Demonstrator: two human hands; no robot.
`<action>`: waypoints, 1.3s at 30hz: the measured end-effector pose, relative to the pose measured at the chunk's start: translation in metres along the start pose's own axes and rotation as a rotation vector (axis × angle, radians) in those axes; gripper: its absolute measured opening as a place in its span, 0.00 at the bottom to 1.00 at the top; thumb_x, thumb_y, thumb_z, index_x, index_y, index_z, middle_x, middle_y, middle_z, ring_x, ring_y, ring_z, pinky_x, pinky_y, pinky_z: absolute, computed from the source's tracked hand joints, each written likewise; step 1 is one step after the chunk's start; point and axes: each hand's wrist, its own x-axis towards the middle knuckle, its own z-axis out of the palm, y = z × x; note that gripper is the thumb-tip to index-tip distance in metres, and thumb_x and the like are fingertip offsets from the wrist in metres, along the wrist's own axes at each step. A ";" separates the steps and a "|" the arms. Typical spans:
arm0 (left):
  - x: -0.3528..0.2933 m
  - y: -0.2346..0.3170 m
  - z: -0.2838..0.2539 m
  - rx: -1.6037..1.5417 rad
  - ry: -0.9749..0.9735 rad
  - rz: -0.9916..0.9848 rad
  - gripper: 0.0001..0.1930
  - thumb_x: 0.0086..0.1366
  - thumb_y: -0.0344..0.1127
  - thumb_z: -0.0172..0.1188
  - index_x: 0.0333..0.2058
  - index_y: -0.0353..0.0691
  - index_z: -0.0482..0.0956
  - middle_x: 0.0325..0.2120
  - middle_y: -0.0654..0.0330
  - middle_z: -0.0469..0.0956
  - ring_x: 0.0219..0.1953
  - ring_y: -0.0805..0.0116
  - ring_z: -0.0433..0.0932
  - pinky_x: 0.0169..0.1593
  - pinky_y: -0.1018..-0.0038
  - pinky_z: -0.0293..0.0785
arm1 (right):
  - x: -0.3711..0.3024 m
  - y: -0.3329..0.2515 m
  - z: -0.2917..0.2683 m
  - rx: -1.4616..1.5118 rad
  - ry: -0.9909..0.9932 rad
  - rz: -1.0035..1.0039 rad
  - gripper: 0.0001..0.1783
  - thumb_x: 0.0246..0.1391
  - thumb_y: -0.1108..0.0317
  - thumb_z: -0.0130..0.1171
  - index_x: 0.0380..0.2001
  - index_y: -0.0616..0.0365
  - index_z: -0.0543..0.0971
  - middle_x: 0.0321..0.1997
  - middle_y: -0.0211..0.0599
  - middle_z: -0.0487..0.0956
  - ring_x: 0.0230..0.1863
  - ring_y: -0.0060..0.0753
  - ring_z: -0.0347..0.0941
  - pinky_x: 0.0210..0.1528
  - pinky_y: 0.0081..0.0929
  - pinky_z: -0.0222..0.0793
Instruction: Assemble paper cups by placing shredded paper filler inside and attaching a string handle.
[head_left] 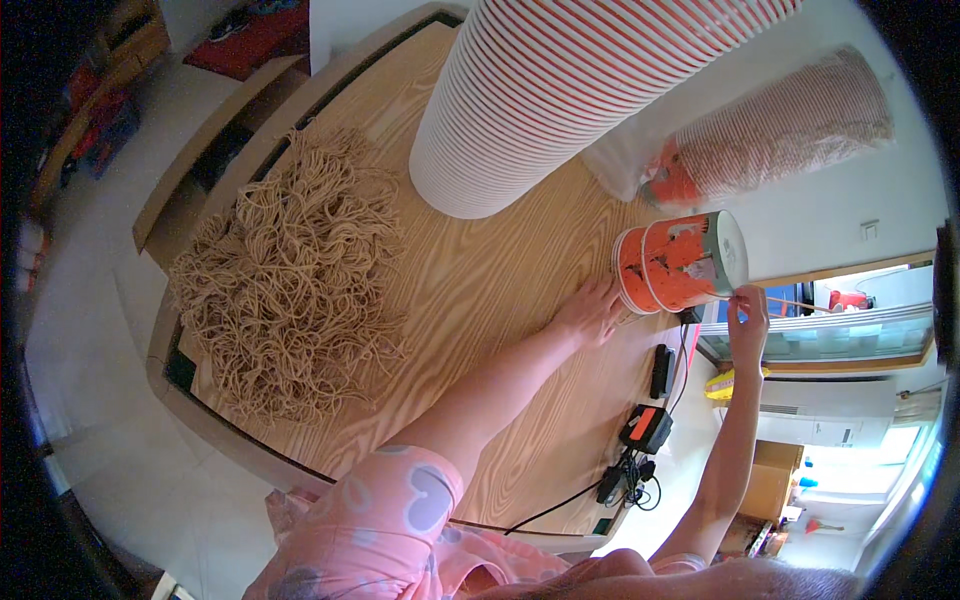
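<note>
An orange patterned paper bucket (680, 265) stands upside down on the table, its pale round base turned up and white rims at its lower end. My left hand (592, 312) lies beside those rims, fingers stretched out. At the edge of the base, my right hand (749, 315) is closed in a pinch. Whatever lies between its fingertips is too small to make out. On the left side of the table spreads a large loose heap of tan cord (295, 285).
A tall stack of white buckets with red bands (560, 90) rises at the far side. Behind the bucket lies another stack in clear plastic (780, 130). Along the table's right edge are a black adapter (646, 428), a black bar-shaped device (662, 371) and tangled cables (632, 480).
</note>
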 end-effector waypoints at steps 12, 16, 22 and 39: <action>-0.001 -0.002 -0.001 0.034 0.003 0.007 0.32 0.53 0.51 0.59 0.54 0.42 0.69 0.57 0.50 0.62 0.61 0.47 0.56 0.61 0.45 0.53 | -0.002 -0.018 0.013 0.010 -0.121 0.004 0.11 0.43 0.86 0.52 0.31 0.62 0.71 0.32 0.39 0.70 0.28 0.34 0.70 0.33 0.27 0.69; 0.000 -0.001 0.000 0.035 -0.026 0.008 0.31 0.54 0.52 0.58 0.54 0.41 0.69 0.56 0.50 0.63 0.61 0.47 0.57 0.61 0.45 0.53 | -0.005 -0.015 0.016 0.036 -0.112 0.006 0.11 0.43 0.86 0.52 0.31 0.62 0.71 0.31 0.39 0.70 0.28 0.33 0.70 0.32 0.27 0.69; -0.001 -0.002 0.000 0.042 0.009 0.013 0.31 0.55 0.52 0.57 0.54 0.39 0.69 0.55 0.50 0.64 0.61 0.48 0.57 0.61 0.46 0.53 | -0.004 -0.019 0.021 0.042 -0.095 0.006 0.11 0.43 0.86 0.52 0.31 0.62 0.70 0.31 0.40 0.70 0.30 0.36 0.70 0.33 0.28 0.70; -0.005 -0.003 -0.012 0.010 -0.122 -0.032 0.29 0.59 0.51 0.52 0.56 0.41 0.68 0.57 0.49 0.62 0.62 0.48 0.55 0.63 0.47 0.49 | -0.002 -0.048 0.033 -0.107 -0.046 -0.012 0.10 0.48 0.70 0.61 0.33 0.60 0.73 0.37 0.43 0.73 0.43 0.49 0.69 0.47 0.40 0.64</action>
